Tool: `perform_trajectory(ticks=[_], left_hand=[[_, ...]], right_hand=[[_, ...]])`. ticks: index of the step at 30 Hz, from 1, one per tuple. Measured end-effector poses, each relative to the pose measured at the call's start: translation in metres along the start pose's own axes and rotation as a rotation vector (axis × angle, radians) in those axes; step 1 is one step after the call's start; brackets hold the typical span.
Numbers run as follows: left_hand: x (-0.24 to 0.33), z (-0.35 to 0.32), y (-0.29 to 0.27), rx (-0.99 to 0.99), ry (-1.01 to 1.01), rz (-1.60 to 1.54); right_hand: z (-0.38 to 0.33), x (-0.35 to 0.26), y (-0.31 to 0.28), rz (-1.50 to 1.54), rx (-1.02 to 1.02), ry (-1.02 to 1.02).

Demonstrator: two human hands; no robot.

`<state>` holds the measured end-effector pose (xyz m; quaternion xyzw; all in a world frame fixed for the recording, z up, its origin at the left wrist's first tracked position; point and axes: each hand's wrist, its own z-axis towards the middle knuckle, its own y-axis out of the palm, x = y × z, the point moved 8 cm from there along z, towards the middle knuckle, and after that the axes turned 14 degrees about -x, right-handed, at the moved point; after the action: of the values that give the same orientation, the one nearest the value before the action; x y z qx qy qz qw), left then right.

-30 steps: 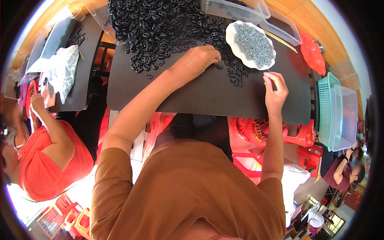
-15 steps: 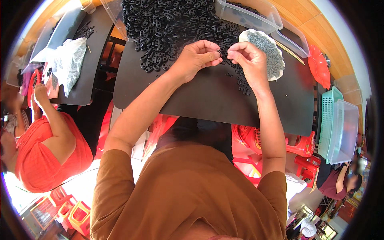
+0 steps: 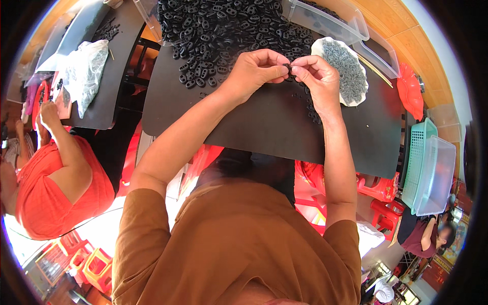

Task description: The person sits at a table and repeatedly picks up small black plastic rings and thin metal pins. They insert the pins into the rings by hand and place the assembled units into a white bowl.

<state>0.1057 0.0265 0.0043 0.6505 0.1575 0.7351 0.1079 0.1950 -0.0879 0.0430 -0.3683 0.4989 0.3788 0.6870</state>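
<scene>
Over the dark table, my left hand and my right hand meet fingertip to fingertip. Both are closed in a pinch around a small black plastic piece, mostly hidden by the fingers; its exact shape cannot be made out. Just beyond lies a large heap of black two-hole plastic pieces, like cord locks. To the right of my right hand, a white scalloped dish holds many tiny grey pieces that look like springs. Small black parts lie scattered beside my right wrist.
Clear plastic bins stand at the table's far right, near thin sticks and a red dish. A green basket is off the right edge. At left, a person in red works at another table with a plastic bag.
My fingertips have come together; before, a small gap separated the two hands. The view has shifted slightly. The person at left has moved a little.
</scene>
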Motion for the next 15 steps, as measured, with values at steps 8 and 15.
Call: perform_trajectory(ticks=[8, 15], left_hand=[[0.0015, -0.0002, -0.0006, 0.014, 0.006, 0.035], [0.0027, 0.0003, -0.0024, 0.032, 0.007, 0.120]], right_hand=[[-0.0006, 0.0028, -0.0007, -0.036, -0.006, 0.052], [-0.0014, 0.0070, -0.0029, -0.121, -0.014, 0.068]])
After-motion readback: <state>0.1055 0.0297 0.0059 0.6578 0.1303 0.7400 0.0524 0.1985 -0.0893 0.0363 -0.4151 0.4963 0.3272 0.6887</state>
